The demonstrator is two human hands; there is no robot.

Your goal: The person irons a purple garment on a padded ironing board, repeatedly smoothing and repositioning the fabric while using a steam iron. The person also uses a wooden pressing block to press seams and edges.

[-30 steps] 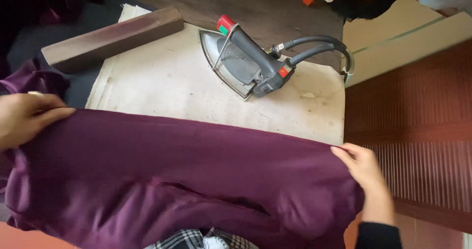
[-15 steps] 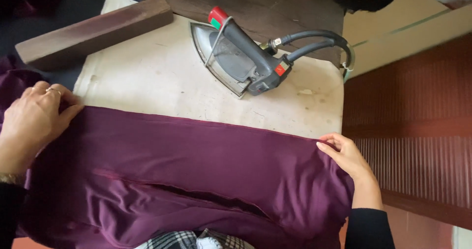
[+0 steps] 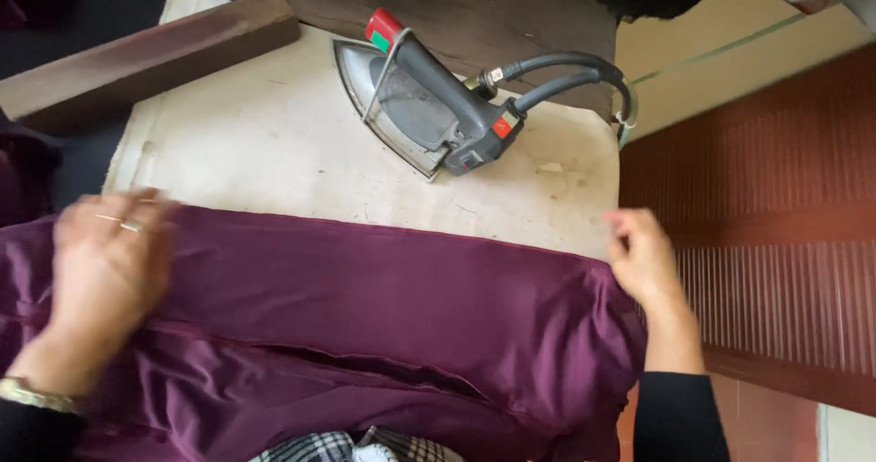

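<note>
we look down from a head camera at a pale padded pressing surface [image 3: 274, 143], stained in places. a dark purple fabric [image 3: 383, 316] lies spread across the near part of it, from the left edge of the view to the right end of the surface, where it drapes over the corner. its far edge runs in a fairly straight line across the pad, and most of the upper panel looks flat. nearer to us a long fold or seam ridge still crosses the cloth, and the lower part bunches toward our body, so we judge the laying out to be largely done while the smoothing is unfinished. the pressing itself appears not to have begun: the grey steam iron [image 3: 429, 106], with its red knob and hose, sits beyond the cloth, well apart from both hands, touching no fabric.

our left hand [image 3: 105, 270] rests palm down on the fabric near its far left corner, fingers spread and flat, grip released, pressing rather than pinching. our right hand [image 3: 643, 257] is at the far right corner where the fabric meets the edge of the surface; motion blur hides the fingertips, so we cannot tell whether its grip is clenched on the edge or merely touching it. a dark wooden block [image 3: 146, 56] lies at the far left of the pad.
</note>
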